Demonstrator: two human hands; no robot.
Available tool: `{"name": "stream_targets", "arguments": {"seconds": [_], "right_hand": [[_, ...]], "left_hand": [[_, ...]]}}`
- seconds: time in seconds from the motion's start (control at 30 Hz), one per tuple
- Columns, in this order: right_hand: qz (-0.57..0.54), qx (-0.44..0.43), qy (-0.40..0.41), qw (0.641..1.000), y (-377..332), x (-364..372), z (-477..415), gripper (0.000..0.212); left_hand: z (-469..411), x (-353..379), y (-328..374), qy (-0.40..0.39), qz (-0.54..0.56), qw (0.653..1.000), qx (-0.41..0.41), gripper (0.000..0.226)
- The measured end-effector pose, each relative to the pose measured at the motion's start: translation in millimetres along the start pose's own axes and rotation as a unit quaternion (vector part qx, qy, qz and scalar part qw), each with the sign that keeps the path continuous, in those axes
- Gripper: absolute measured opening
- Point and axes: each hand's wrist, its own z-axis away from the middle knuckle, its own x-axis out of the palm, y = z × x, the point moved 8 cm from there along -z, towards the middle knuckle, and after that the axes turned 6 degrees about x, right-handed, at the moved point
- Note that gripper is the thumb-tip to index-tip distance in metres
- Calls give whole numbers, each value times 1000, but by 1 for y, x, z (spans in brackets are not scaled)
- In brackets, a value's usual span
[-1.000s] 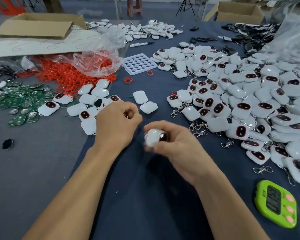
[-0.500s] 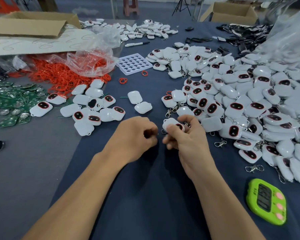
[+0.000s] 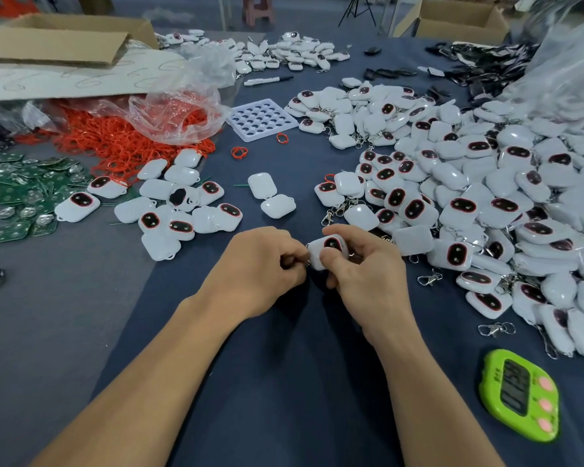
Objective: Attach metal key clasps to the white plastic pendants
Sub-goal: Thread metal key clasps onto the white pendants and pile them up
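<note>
Fitting step in hand. Right hand grips one pendant over the counter, toward its near edge. Left hand pinches a mostly hidden clasp against it. Next move likely calls for hooking it through the pendant's loop.

green timer, digits perhaps 08:10

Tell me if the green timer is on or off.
On. The green timer lies face up, and dark digits show on its display; their reading is too blurred to tell.
</note>
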Motion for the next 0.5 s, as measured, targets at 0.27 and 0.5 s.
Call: {"name": "stream_targets", "arguments": {"seconds": [0.27,0.5], "right_hand": [[27,-14,-9,1000,-2,0,-1,24],[-3,-10,-24,1000,-5,1,1,20]], "left_hand": [[3,0,18,7,-93,993,69,10],[6,0,20,59,-136,986,72,7]]}}
